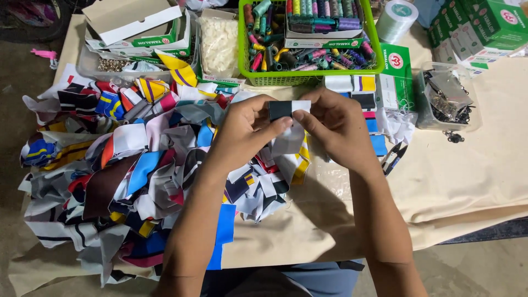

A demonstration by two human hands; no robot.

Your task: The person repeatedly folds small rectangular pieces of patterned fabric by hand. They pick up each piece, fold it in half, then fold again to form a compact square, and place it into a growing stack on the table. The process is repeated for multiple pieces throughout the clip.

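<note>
Black-and-white fabric strip between both hands' fingertips.

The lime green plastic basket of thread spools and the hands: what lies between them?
In the head view, only a small stack of folded fabric strips on cream cloth.

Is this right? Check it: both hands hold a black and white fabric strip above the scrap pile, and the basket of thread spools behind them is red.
Not quite. In the head view the basket of thread spools is green, not red. The rest stands: left hand and right hand hold the black and white fabric strip above the scrap pile.
</note>
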